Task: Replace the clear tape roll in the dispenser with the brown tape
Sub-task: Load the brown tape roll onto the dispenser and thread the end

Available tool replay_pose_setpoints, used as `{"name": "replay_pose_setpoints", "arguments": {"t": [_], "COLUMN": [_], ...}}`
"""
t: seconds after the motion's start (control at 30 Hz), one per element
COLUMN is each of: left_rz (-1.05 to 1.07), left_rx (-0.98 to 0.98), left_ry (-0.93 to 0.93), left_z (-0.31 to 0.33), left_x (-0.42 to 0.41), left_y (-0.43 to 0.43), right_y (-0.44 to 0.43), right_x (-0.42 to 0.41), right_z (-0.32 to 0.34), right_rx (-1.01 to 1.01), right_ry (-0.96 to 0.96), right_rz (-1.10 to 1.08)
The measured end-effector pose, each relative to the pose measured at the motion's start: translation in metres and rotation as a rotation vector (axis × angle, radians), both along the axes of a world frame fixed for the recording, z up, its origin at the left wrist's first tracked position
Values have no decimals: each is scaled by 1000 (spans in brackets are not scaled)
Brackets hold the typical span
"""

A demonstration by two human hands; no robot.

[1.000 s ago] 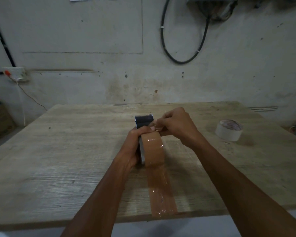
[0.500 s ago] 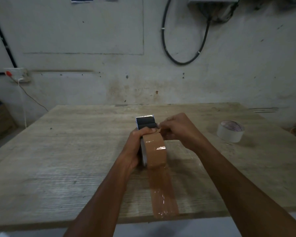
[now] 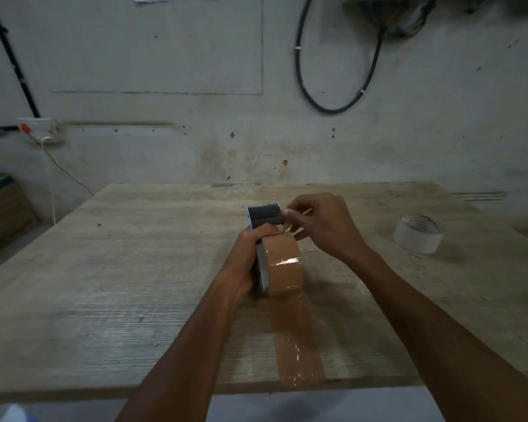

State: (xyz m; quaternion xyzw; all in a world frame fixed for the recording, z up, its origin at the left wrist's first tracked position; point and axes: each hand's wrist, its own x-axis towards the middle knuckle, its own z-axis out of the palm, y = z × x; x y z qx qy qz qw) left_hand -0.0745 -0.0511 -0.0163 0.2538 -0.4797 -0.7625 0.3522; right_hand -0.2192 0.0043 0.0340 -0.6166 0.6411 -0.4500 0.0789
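Note:
The brown tape roll (image 3: 284, 263) sits in the tape dispenser (image 3: 263, 215), which stands in the middle of the wooden table (image 3: 119, 284). A strip of brown tape (image 3: 296, 339) runs from the roll toward me and lies stuck along the tabletop up to its near edge. My left hand (image 3: 246, 260) grips the dispenser's metal side plate from the left. My right hand (image 3: 320, 223) pinches the tape's end by the black rollers at the dispenser's far end. The clear tape roll (image 3: 418, 233) lies flat on the table at the right.
A stained wall stands behind the table, with a black cable loop (image 3: 336, 95) and a socket (image 3: 40, 129) with a white cord. A cardboard box (image 3: 0, 205) stands on the floor at the far left.
My right hand's fingers have shifted from the top of the brown roll forward to the black rollers, pinching the tape end there. My left hand keeps its grip on the dispenser.

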Motion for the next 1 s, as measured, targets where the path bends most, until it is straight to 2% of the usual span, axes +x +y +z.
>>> {"name": "replay_pose_setpoints", "arguments": {"t": [0.37,0.7,1.0], "left_rz": [-23,79,108], "left_rx": [31,-71,-91], "left_ry": [-12,1,-12], "left_z": [-3,-7,-9], "left_x": [-1,-4,-4], "left_y": [-5,-10,-11], "right_y": [-3,-13,-11], "right_x": [-4,-1,3], "right_z": [-1,9,11], "right_rx": [-196,-67,-75], "right_ry": [391,589,763], "right_rz": [42,59,50]}}
